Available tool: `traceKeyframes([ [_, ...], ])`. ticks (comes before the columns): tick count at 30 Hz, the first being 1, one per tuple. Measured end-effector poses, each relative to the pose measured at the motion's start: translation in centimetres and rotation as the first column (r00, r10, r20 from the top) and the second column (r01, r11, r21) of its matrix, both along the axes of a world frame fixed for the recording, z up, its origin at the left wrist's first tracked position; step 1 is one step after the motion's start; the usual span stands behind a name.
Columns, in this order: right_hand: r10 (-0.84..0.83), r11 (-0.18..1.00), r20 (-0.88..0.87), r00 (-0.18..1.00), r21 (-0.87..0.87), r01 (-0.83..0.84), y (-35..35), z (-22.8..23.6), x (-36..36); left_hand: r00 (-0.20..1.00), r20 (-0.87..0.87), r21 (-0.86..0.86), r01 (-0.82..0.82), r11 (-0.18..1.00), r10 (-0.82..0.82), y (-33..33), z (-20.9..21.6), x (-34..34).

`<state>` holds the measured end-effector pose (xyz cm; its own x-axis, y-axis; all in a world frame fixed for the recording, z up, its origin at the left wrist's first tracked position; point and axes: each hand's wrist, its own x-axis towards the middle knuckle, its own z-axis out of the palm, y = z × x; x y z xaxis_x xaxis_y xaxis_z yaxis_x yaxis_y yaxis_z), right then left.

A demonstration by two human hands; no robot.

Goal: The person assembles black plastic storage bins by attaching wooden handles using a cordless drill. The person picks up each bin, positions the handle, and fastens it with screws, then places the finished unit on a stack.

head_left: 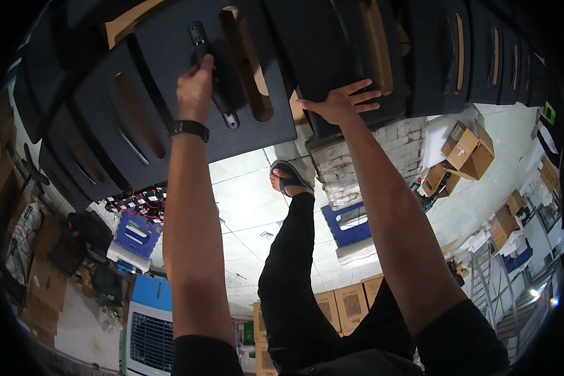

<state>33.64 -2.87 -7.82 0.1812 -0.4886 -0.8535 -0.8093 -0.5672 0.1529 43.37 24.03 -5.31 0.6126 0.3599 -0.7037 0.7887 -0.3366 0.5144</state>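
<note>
My left hand (195, 91) is closed around a black bar handle (229, 118) mounted on a dark textured cabinet panel (156, 37). A dark wristband (190, 130) circles that wrist. Beside the handle, a long rounded slot (261, 100) with bare wood edges cuts through the panel. To the right stands another black cabinet (323, 66) with a similar slot. My right hand (341, 103) rests near its lower edge, fingers spread apart and nothing gripped. A narrow gap separates the two cabinets.
More black slotted cabinets (426, 62) line up on both sides. Below lie a white tiled floor (244, 182), a wrapped stack (357, 169), blue plastic pieces (346, 220), opened cardboard boxes (469, 150) and stacked cartons (351, 304). A blue-and-white air cooler (150, 332) stands at lower left.
</note>
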Motion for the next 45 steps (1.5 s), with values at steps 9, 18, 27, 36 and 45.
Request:
traceKeyframes([
  [9,-0.051,0.985,-0.026,0.998,-0.167,0.046,0.8,0.6,0.6,0.925,0.246,-0.245,-0.231,0.941,0.291,-3.5,12.7,-7.7],
  [18,0.069,0.963,0.382,0.922,0.217,-0.162,-3.6,0.8,-3.4,0.842,0.487,-0.051,-0.238,0.97,0.232,-7.1,38.2,-22.3],
  [27,0.13,0.692,0.547,0.827,0.547,-0.471,-35.0,10.6,-29.3,0.942,0.15,0.521,0.181,0.834,-0.299,-22.1,44.1,-33.9],
  [36,-0.123,0.972,0.778,0.617,0.219,-0.081,-53.8,9.2,-37.1,0.697,0.463,0.315,0.448,0.837,-0.547,-31.4,29.9,-41.2],
  [45,-0.113,0.937,0.981,-0.158,0.158,0.311,-55.3,16.9,-50.0,0.156,0.308,0.494,0.817,0.298,-0.939,-43.8,11.8,-47.1],
])
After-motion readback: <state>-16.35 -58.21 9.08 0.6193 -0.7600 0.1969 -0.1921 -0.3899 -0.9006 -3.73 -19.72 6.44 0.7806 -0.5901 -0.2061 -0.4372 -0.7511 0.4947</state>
